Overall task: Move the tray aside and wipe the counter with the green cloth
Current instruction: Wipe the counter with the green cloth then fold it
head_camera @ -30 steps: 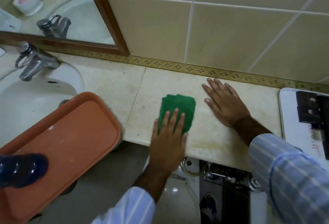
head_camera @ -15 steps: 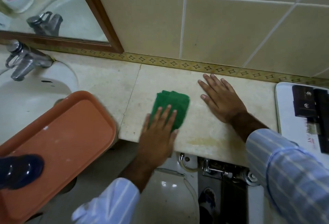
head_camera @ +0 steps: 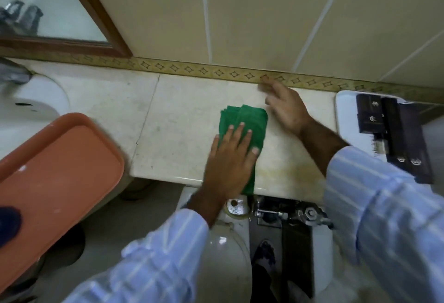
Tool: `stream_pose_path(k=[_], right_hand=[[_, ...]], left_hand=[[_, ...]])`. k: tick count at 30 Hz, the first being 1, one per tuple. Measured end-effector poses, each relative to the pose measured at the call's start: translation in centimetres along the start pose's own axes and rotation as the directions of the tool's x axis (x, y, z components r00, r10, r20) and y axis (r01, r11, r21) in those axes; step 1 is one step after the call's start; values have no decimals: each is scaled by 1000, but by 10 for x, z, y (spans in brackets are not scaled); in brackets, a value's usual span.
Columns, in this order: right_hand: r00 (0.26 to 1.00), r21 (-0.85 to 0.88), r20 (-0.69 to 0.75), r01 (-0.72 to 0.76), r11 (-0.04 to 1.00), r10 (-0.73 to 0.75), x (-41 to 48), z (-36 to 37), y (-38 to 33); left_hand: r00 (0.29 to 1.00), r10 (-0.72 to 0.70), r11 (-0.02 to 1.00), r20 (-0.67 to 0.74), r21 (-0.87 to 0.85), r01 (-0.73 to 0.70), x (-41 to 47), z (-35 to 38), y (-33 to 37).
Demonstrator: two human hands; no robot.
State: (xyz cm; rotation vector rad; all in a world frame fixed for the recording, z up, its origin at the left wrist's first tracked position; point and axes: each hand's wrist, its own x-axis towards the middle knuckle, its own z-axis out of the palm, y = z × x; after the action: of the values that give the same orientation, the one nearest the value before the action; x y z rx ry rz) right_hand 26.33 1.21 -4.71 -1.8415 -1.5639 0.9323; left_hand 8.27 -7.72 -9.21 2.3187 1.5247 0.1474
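Note:
A folded green cloth lies on the beige stone counter, its near end hanging over the front edge. My left hand presses flat on the cloth with fingers spread. My right hand rests open on the counter just right of the cloth, fingertips close to the patterned wall border, slightly blurred. The orange tray sits at the left, across the white sink, overhanging its front rim.
A white sink and tap are at far left below a wood-framed mirror. A white tray with dark boxes stands at the right. A toilet and plumbing show below the counter edge. A dark object sits on the orange tray's near corner.
My left hand has slid the green cloth to the right along the counter, toward my right hand. My right hand has shifted back toward the wall border.

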Motion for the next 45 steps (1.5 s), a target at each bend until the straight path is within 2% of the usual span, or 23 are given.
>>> stream_pose_path(k=[2,3,5,6,9,13,17,22,25,32,38,41,45], right_hand=[[982,-216,-153,75,973,-110,-31,11,-9],[974,-259,-180,88,962,-137,-50,26,-16],[992,-306,-88,62,950,-93,-80,69,-28],[998,-384,-32,37,922,-54,-90,91,-32],[999,-590,-50,-19,807,-13,-94,129,-27],[995,-588,-98,-39,808,-23,-90,126,-11],[973,-578,-207,-203,790,99,-102,93,18],[897,-540,-371,-418,731,238,-167,77,44],[873,-515,-410,-462,722,266,-187,80,48],[897,-580,-359,-431,691,258,-109,46,52],[890,-554,-377,-439,707,258,-176,65,56],[912,-581,-340,-395,712,228,-172,62,55],[961,-626,-235,-267,733,148,-105,53,45]], left_hand=[[992,-94,990,-89,-109,84,8,-20,-34],[977,-167,982,-131,-105,154,12,-28,-57],[957,-244,969,-154,-8,246,16,-36,-95],[957,-244,966,-154,54,254,16,-35,-105],[964,-212,962,-160,140,235,15,-27,-109],[964,-204,964,-173,139,229,15,-26,-111],[968,-186,968,-169,139,210,13,-29,-110],[967,-176,965,-185,161,206,15,-29,-109],[965,-170,964,-201,169,205,15,-28,-110],[961,-158,964,-227,175,199,16,-21,-114],[962,-157,966,-224,170,197,17,-22,-111],[957,-171,964,-235,163,212,16,-23,-111],[954,-181,964,-238,147,220,15,-22,-109]])
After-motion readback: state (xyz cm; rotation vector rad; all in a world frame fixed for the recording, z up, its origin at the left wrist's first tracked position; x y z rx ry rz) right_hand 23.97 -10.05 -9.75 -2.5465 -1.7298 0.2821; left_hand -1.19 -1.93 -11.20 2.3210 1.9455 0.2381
